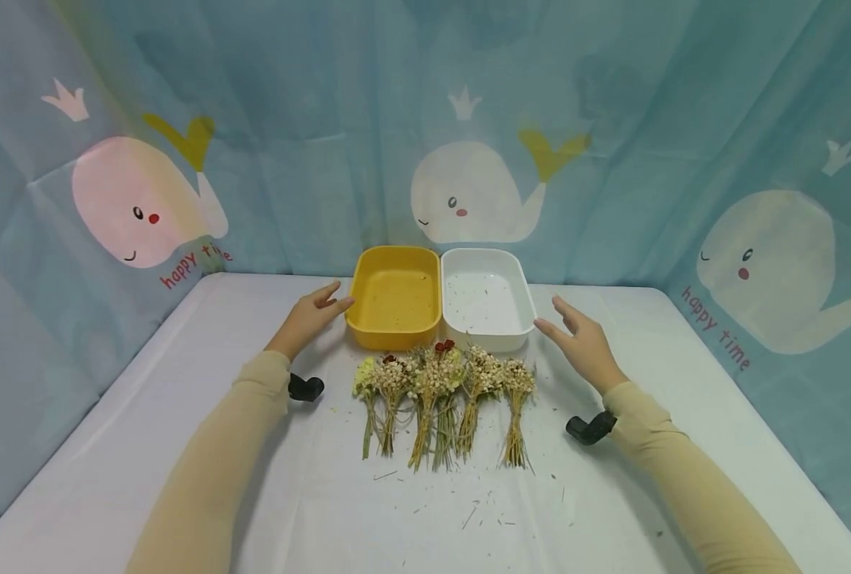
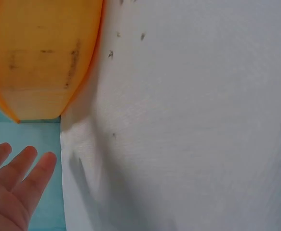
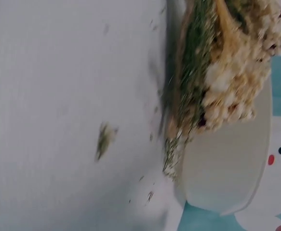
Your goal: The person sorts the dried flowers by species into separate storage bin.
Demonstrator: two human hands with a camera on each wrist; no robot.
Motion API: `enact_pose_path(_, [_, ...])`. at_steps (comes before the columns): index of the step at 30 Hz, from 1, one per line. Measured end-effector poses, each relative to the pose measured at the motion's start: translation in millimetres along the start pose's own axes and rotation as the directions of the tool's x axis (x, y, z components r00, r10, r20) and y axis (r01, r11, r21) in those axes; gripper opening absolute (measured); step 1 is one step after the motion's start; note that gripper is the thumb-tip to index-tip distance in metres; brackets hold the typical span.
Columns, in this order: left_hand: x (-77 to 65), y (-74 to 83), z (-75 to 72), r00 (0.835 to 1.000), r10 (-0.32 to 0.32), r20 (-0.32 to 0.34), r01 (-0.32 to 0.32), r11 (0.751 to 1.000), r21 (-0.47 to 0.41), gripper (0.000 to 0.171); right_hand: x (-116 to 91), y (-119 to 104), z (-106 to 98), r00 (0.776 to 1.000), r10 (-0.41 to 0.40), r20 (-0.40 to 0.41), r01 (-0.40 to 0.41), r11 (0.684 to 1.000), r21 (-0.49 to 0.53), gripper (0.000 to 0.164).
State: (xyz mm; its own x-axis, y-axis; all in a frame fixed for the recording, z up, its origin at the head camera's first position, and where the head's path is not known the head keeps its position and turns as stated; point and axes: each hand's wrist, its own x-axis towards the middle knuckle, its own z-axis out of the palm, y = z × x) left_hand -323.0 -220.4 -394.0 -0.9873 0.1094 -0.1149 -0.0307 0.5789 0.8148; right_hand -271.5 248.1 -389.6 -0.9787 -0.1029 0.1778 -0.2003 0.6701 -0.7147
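My left hand [image 1: 311,315] is at the left side of a yellow plastic tub [image 1: 394,339], its fingers loosely spread and a fingertip right at the rim. On the other side, my right hand [image 1: 582,341] has its fingers extended, with a fingertip close by the corner of a white tub [image 1: 488,343]. Neither hand grips anything. In the left wrist view the fingers [image 2: 39,171] show below the yellow tub [image 2: 44,53]. Several tied bunches of dried flowers [image 1: 436,383] lie in a row before the tubs, heads toward them; the right wrist view shows the flowers [image 3: 236,82] against the white tub [image 3: 222,168].
The two tubs stand side by side at the back of the white-covered table [image 1: 368,534], with small plant crumbs inside. Bits of stem [image 1: 470,516] are scattered over the cloth. A blue curtain [image 1: 311,159] with whale prints encloses the table. Black wrist cameras [image 1: 590,428] sit at both wrists.
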Motion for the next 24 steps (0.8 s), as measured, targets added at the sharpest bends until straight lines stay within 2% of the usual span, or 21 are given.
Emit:
enact_pose_path(6, [-0.4, -3.7, 5.8, 0.999, 0.037, 0.012, -0.036, 0.995, -0.093, 0.096, -11.5, -7.4, 1.3, 1.000, 0.016, -0.005, -0.015, 0.996, 0.088, 0.073])
enact_pose_path(18, [0.4, -2.5, 14.6, 1.000, 0.004, -0.020, -0.008, 0.978, -0.207, 0.079, -33.1, -21.0, 8.6, 1.000, 0.014, 0.026, -0.019, 0.979, 0.204, 0.071])
enact_pose_path(22, [0.4, -3.2, 16.9, 1.000, -0.003, -0.031, -0.005, 0.971, -0.237, 0.080, -38.7, -25.0, 10.2, 0.999, 0.010, 0.039, -0.019, 0.973, 0.231, 0.068])
enact_pose_path(24, [-4.5, 3.8, 16.3, 1.000, -0.009, -0.023, 0.002, 0.964, -0.266, 0.076, -41.9, -27.1, 10.9, 0.999, 0.011, 0.043, -0.021, 0.970, 0.243, 0.066])
